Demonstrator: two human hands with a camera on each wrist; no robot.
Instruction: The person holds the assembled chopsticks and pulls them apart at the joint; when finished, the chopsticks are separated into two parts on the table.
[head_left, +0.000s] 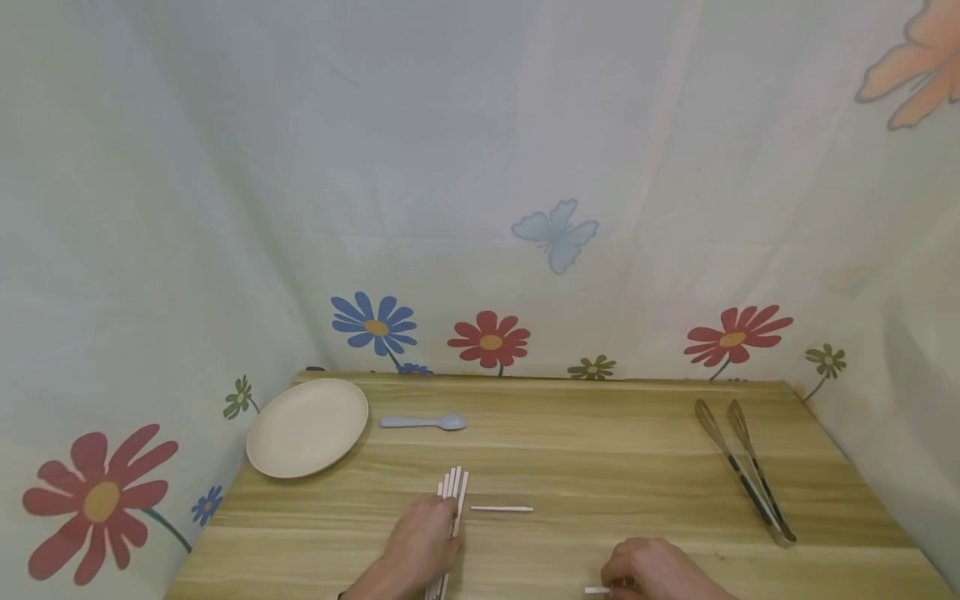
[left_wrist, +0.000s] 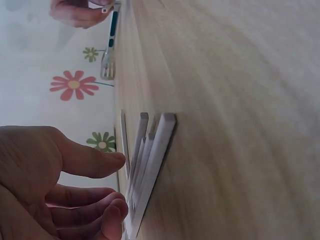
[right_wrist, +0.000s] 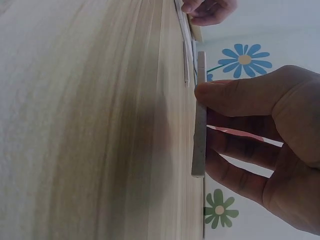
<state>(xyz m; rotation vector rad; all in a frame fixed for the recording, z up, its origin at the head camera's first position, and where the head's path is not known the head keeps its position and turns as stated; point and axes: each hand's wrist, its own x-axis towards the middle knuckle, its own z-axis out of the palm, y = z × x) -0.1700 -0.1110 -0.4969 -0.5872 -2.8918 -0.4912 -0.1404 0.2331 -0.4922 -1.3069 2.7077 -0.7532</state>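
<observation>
Several slim, square-edged white sticks (head_left: 462, 492) lie side by side on the wooden table, their far ends staggered. My left hand (head_left: 422, 537) is over this bundle, fingers loosely bent; the left wrist view has a gap between thumb and fingertips, beside the sticks (left_wrist: 161, 137). Whether those fingertips touch them, I cannot tell. Lower right, my right hand (head_left: 660, 571) pinches one short white stick (right_wrist: 199, 142) between thumb and fingers, held just above the table. Between the hands, another short white stick (head_left: 501, 508) lies crosswise, close to the bundle.
Back left on the table stands a cream plate (head_left: 307, 429). A pale blue spoon (head_left: 423, 422) lies to its right. Metal tongs (head_left: 750, 479) with dark grips lie spread at the right. A flower-printed curtain (head_left: 450, 167) encloses the table's back and sides.
</observation>
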